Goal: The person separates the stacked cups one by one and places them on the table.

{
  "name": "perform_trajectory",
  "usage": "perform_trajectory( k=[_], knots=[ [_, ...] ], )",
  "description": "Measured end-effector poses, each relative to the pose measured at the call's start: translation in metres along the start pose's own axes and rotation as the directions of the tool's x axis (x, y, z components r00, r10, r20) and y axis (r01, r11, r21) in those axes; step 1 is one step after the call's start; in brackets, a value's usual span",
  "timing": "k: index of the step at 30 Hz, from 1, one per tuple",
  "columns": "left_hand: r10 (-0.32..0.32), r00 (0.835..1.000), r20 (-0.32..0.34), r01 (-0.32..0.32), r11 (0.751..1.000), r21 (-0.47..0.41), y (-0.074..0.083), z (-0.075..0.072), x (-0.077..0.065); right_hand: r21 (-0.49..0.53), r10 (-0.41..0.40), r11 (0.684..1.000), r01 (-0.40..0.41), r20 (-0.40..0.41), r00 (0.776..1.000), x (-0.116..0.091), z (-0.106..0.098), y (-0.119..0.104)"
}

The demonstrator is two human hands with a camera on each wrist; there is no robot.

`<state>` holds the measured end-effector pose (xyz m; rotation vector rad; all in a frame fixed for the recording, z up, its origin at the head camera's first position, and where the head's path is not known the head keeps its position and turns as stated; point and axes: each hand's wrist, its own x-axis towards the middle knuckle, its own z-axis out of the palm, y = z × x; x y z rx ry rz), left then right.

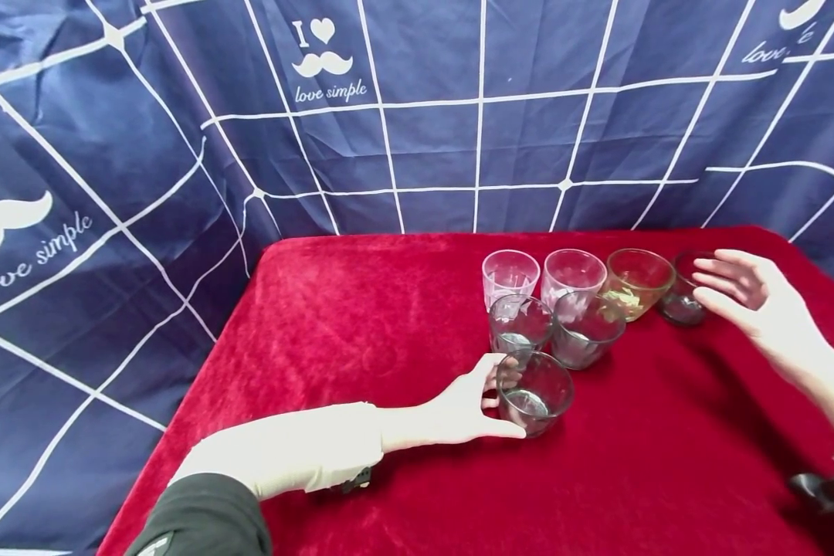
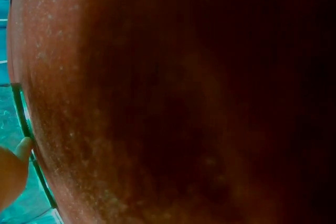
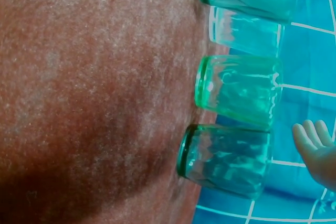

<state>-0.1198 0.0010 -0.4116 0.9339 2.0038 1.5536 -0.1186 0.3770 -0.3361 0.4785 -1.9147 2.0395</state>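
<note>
My left hand (image 1: 469,398) grips the nearest smoky grey glass (image 1: 537,394) from its left side, thumb at the front and fingers behind. Only part of that hand (image 2: 13,177) shows at the left wrist view's edge. With fingers spread and slightly bent, my right hand (image 1: 757,297) is raised beside a dark grey glass (image 1: 683,297) at the row's right end. A gap separates the hand (image 3: 317,153) from this glass (image 3: 228,158) in the right wrist view. Behind the gripped glass stand two more grey glasses, one left (image 1: 517,324) and one right (image 1: 584,340).
A back row holds two pale pink glasses, left (image 1: 510,274) and right (image 1: 573,270), and a yellow-green glass (image 1: 635,286) beside the dark one. Everything stands on a red cloth-covered table (image 1: 361,324). A blue curtain (image 1: 424,147) with white lines hangs behind.
</note>
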Motion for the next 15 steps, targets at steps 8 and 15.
perform_trajectory(
  k=[8,15],
  knots=[
    [0.016,1.000,-0.018,-0.016,0.999,0.029,-0.0034,0.0008,0.0013,-0.005,0.001,1.000,-0.001,0.005,1.000,-0.0002,0.0009,0.0026],
    [-0.011,1.000,-0.009,0.012,0.999,0.031,-0.0039,-0.0073,-0.0009,-0.004,-0.008,1.000,0.008,0.025,1.000,-0.0011,0.0013,0.0024]
  ],
)
